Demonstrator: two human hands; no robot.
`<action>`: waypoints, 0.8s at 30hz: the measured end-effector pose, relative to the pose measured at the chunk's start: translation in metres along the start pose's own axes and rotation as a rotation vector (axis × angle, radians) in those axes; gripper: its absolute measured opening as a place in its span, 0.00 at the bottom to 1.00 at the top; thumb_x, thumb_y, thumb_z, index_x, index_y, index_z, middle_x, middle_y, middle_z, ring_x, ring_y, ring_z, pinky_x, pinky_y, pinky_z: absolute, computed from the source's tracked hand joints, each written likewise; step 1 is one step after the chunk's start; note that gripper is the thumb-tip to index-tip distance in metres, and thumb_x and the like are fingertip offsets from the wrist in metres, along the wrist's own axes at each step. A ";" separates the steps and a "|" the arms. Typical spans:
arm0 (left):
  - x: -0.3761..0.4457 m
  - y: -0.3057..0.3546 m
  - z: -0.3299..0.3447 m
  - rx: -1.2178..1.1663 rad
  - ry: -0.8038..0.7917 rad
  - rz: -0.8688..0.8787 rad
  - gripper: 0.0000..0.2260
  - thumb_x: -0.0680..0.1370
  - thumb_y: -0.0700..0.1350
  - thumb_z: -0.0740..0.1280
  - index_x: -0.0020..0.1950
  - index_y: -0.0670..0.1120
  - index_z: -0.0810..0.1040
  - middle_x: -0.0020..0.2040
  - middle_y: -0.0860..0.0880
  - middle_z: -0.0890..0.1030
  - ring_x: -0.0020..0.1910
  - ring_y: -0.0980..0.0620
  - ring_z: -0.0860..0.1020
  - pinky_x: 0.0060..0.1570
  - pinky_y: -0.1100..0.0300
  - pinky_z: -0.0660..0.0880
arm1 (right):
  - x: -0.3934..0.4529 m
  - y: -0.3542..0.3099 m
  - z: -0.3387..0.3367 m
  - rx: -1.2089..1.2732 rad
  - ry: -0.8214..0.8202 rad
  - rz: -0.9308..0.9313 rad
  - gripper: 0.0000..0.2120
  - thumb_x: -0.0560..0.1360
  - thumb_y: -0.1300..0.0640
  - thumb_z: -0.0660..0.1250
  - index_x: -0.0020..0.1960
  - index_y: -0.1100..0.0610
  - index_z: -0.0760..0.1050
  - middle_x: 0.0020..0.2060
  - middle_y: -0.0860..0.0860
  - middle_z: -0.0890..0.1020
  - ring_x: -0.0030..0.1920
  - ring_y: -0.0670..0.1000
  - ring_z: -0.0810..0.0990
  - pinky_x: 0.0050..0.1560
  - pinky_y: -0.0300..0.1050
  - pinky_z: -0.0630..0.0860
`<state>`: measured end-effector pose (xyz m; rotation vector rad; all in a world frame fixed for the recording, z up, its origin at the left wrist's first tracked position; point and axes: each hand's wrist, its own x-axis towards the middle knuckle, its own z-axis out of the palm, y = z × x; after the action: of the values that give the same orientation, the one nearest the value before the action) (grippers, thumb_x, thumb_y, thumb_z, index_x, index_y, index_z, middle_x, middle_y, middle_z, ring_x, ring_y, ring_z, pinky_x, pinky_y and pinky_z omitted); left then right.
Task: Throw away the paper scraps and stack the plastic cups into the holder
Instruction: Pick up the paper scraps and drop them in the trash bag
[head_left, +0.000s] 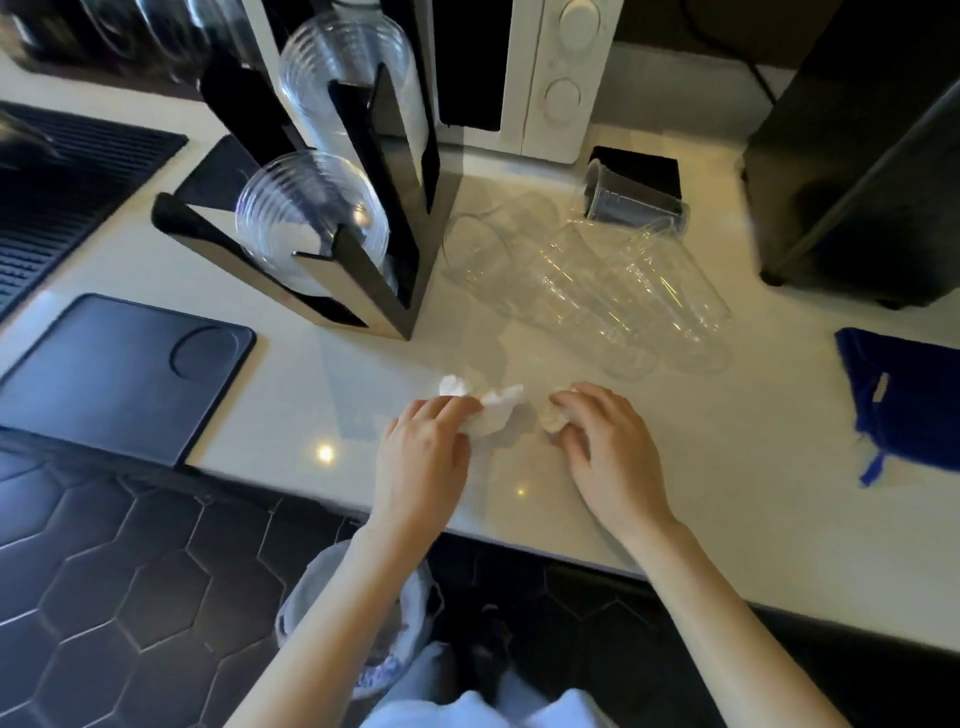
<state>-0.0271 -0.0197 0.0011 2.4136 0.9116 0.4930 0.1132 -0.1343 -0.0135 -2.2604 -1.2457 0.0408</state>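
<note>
White crumpled paper scraps (493, 413) lie on the pale counter near its front edge. My left hand (423, 457) closes its fingers on them. My right hand (608, 447) grips a smaller crumpled paper scrap (550, 418) just to the right. Several clear plastic cups (597, 280) lie on their sides behind the hands. One more clear cup (631, 200) lies tipped near the microwave. The black cup holder (363, 260) stands at the left, with stacks of clear cups (311, 213) in its slots.
A bin lined with a bag (410, 592) sits on the dark hexagon-tile floor below the counter edge. A black tray (124, 374) lies left, a ribbed mat (62, 197) far left. A white microwave (545, 78) stands behind, a black appliance (857, 156) right, a blue cloth (904, 400) at the right edge.
</note>
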 end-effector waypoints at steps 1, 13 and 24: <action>-0.006 0.000 -0.007 -0.026 0.026 -0.012 0.14 0.72 0.33 0.64 0.54 0.44 0.78 0.51 0.45 0.82 0.44 0.43 0.78 0.42 0.53 0.72 | 0.001 -0.004 -0.001 0.049 0.010 0.004 0.15 0.71 0.69 0.65 0.55 0.57 0.76 0.56 0.56 0.80 0.57 0.58 0.77 0.56 0.46 0.71; -0.144 -0.076 -0.071 -0.562 0.322 -0.426 0.10 0.73 0.43 0.67 0.46 0.59 0.77 0.38 0.59 0.81 0.38 0.62 0.77 0.36 0.66 0.75 | -0.049 -0.128 0.002 0.896 -0.168 0.090 0.11 0.67 0.56 0.69 0.48 0.45 0.76 0.35 0.37 0.80 0.36 0.39 0.77 0.36 0.29 0.72; -0.264 -0.206 0.009 -0.389 0.080 -0.922 0.12 0.72 0.40 0.63 0.53 0.50 0.71 0.35 0.40 0.81 0.34 0.43 0.78 0.37 0.51 0.75 | -0.131 -0.151 0.171 0.715 -0.655 0.194 0.09 0.68 0.62 0.72 0.43 0.53 0.75 0.39 0.46 0.80 0.43 0.47 0.79 0.39 0.28 0.73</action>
<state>-0.3135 -0.0719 -0.1650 1.4207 1.6340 0.3527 -0.1261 -0.0973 -0.1157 -1.7431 -1.0481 1.1789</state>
